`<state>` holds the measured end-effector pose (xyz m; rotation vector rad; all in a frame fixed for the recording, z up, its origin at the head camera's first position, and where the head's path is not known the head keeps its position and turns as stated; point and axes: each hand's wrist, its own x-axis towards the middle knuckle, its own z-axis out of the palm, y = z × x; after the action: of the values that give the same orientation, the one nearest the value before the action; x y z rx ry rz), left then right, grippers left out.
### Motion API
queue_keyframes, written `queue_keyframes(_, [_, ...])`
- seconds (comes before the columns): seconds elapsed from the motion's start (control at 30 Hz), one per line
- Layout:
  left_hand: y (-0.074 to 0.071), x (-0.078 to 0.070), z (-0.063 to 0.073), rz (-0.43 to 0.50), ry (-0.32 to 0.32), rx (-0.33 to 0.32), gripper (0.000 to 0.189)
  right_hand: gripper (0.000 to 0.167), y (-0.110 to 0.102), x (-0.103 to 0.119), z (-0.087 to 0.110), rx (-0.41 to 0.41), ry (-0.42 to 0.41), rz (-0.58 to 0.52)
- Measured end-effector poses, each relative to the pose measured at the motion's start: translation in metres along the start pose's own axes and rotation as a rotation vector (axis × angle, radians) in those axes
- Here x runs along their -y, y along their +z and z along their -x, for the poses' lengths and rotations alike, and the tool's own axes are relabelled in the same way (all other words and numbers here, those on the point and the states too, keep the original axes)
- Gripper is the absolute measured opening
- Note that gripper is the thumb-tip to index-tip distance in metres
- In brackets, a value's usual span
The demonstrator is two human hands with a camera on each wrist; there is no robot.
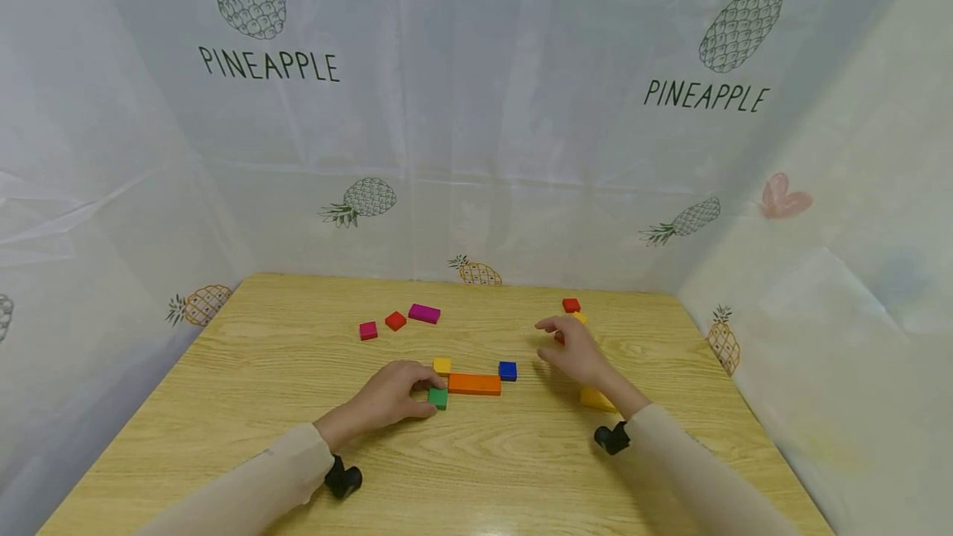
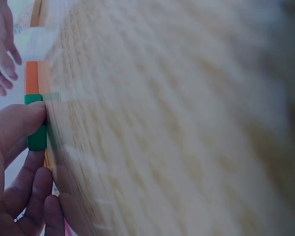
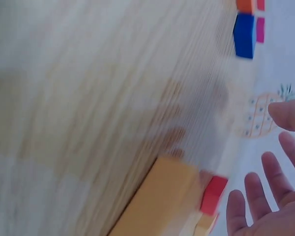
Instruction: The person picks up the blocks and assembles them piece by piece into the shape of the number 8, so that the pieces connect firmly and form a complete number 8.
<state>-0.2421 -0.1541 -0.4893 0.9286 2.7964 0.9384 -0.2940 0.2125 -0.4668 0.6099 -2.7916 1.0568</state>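
Note:
My left hand (image 1: 392,394) pinches a small green block (image 1: 438,399) between thumb and fingers, low at the tabletop. This block stands by the left end of a long orange block (image 1: 474,385). A yellow block (image 1: 442,366) sits just behind that end, and a blue block (image 1: 508,370) lies near the other. My right hand (image 1: 577,351) hovers to the right with fingers spread and loosely bent, holding nothing. Partly hidden behind it is a red block (image 3: 215,194); a larger yellow block (image 1: 598,400) lies under the wrist, its full shape covered.
Toward the back left lie a magenta block (image 1: 424,313), a red block (image 1: 395,321) and a pinkish-red block (image 1: 368,331). Another red block (image 1: 571,304) and a small yellow block (image 1: 579,318) are at the back right. A pineapple-print curtain (image 1: 476,131) surrounds the wooden table (image 1: 476,470).

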Motion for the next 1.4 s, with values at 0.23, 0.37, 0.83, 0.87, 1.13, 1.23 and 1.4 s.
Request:
queue_keyframes(0.23, [0.0,0.001,0.0,-0.001,-0.005,0.003,0.03,0.043,-0.007,-0.021,-0.004,-0.075,0.007,0.069])
queue_keyframes(0.37, [0.0,0.0,0.0,-0.005,-0.003,0.003,0.029,0.041,-0.011,-0.024,-0.006,-0.084,0.046,0.078])
queue_keyframes(0.83, [0.0,0.002,0.0,0.007,-0.002,0.01,0.03,0.042,-0.013,-0.046,-0.008,-0.063,0.08,0.078])
queue_keyframes(0.87, [0.0,0.001,0.0,0.009,-0.001,0.009,0.03,0.041,-0.014,-0.046,-0.008,-0.06,0.082,0.073])
queue_keyframes(1.13, [-0.001,0.0,0.0,0.0,0.003,0.006,0.03,0.041,-0.015,-0.049,-0.007,-0.03,0.115,0.056])
queue_keyframes(1.23, [-0.001,0.0,0.0,-0.002,0.003,0.004,0.03,0.04,-0.015,-0.05,-0.008,-0.024,0.13,0.069])
queue_keyframes(1.4, [0.0,0.001,0.0,-0.002,0.007,0.004,0.029,0.038,-0.013,-0.05,-0.009,-0.02,0.161,0.081])
